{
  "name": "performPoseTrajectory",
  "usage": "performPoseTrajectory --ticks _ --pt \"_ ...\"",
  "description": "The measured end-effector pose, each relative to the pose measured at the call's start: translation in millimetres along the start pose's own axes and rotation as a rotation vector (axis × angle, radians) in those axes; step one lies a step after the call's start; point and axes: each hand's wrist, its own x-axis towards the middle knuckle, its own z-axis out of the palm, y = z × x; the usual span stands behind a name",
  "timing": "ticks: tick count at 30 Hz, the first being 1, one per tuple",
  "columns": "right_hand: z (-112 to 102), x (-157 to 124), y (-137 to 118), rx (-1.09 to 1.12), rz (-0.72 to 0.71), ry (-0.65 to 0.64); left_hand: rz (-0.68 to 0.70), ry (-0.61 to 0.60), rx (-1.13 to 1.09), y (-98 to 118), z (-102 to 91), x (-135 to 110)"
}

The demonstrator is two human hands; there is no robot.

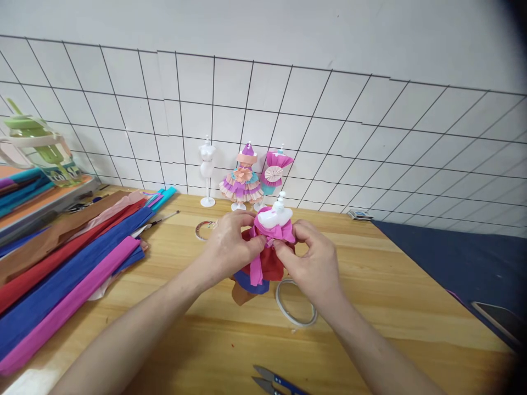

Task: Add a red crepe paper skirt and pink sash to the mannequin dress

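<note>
A small white dress-form mannequin stands at the middle of the table, in a layered skirt of red, blue and brown crepe paper. Pink crepe paper wraps its chest, with one strip hanging down the front. My left hand pinches this pink paper on the left side, thumb at the front. On the right, my right hand grips the same paper between thumb and fingers near the waist. Just below the right hand lies a roll of white tape. Blue-handled thread snips rest at the front edge.
Behind stand a bare mannequin and two dressed ones, a ruffled dress and a pink top. Long crepe paper rolls cover the left side. A green-lidded cup stands far left; a phone lies right.
</note>
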Motion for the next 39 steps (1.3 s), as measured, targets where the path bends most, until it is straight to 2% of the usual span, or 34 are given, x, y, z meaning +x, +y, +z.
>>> performPoseTrajectory --ticks 7,12,18,24,28,33,39 --pt "0.4 -1.6 2.0 0.008 -0.006 0.021 0.002 -0.055 0.0 5.4 -2.7 -3.8" --pt "0.0 -2.5 1.1 0.011 0.017 0.007 -0.016 0.023 0.126 2.1 4.9 -4.1" --pt "-0.7 -2.7 -1.9 0.029 0.015 0.016 -0.065 0.09 0.15 0.1 12.8 -2.2" --pt "-12.5 -4.6 4.4 0.233 0.079 -0.071 -0.051 0.074 0.105 -3.0 12.5 -1.6" --pt "-18.3 -12.9 5.0 0.293 0.008 -0.051 -0.057 0.06 0.059 -5.2 12.8 -0.8" --pt "-13.5 -15.8 0.9 0.265 -0.092 -0.06 -0.072 0.059 0.098 -3.4 11.8 -2.2" --pt "-13.7 -13.3 5.5 0.34 0.035 -0.09 -0.079 0.047 0.064 -4.2 9.2 -1.6"
